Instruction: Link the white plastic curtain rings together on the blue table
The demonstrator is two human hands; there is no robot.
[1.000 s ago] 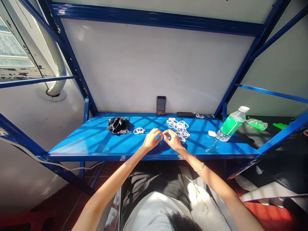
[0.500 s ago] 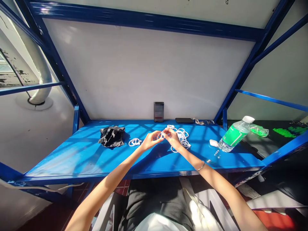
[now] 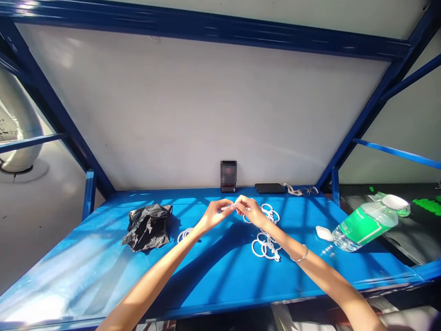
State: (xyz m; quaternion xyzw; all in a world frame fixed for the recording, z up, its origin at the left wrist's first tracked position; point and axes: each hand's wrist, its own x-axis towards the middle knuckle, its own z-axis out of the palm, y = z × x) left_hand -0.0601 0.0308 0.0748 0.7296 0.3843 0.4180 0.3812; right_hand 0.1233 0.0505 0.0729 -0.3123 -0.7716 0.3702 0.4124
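Note:
My left hand [image 3: 216, 214] and my right hand [image 3: 248, 210] meet above the middle of the blue table, fingertips pinched together. Between them is a thin white ring [image 3: 227, 208], seen nearly edge-on, and both hands grip it. Beneath and beside my right hand lies a loose pile of white rings [image 3: 267, 246], each with a small knob or clasp. A smaller group of white rings [image 3: 185, 234] rests left of my left hand, partly hidden by my left forearm. My fingers cover part of the held ring.
A crumpled black plastic bag [image 3: 148, 227] sits at left on the blue table [image 3: 213, 276]. Against the back panel are a dark box [image 3: 228, 176], a black phone [image 3: 270, 188] and a white cable [image 3: 292, 190]. A water bottle [image 3: 367, 225] and a white case [image 3: 324, 233] stand at right.
The view has tipped and come closer to the table. Both hands still hold the ring, which has turned from showing its loop to nearly edge-on.

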